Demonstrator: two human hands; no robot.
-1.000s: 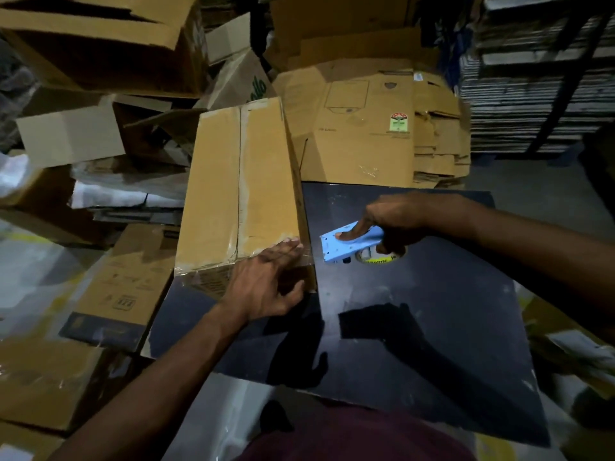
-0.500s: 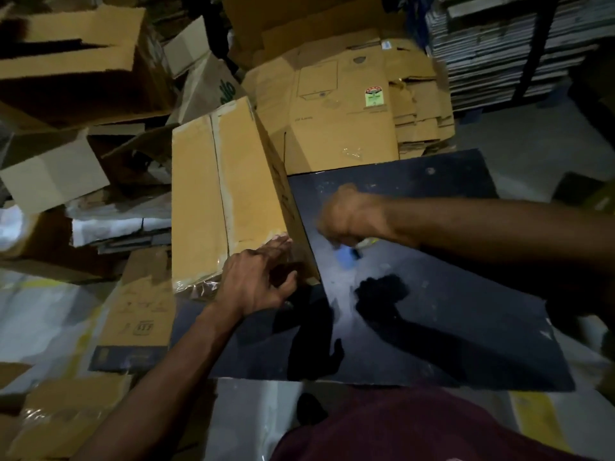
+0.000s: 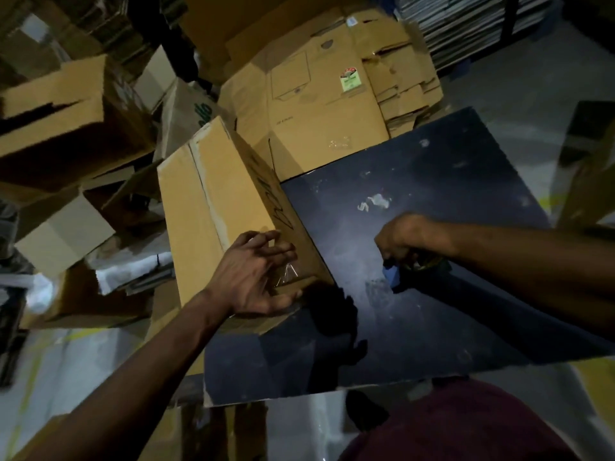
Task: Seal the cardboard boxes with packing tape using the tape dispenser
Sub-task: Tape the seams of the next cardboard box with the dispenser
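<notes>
A dim storeroom, lit mainly at the centre. A dark blue-black tabletop (image 3: 416, 321) fills the middle, scuffed and spotted. Flattened cartons (image 3: 326, 104) are heaped at 12 o'clock, open empty cartons (image 3: 60, 118) at 10 o'clock, stacked sheets on racking (image 3: 466, 24) at 1 o'clock, grey floor (image 3: 519, 88) beyond.

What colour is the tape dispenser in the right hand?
Light blue; the tape dispenser shows only partly under the right hand, in the head view.

Warehouse — flattened cartons (image 3: 326, 104) everywhere
</notes>
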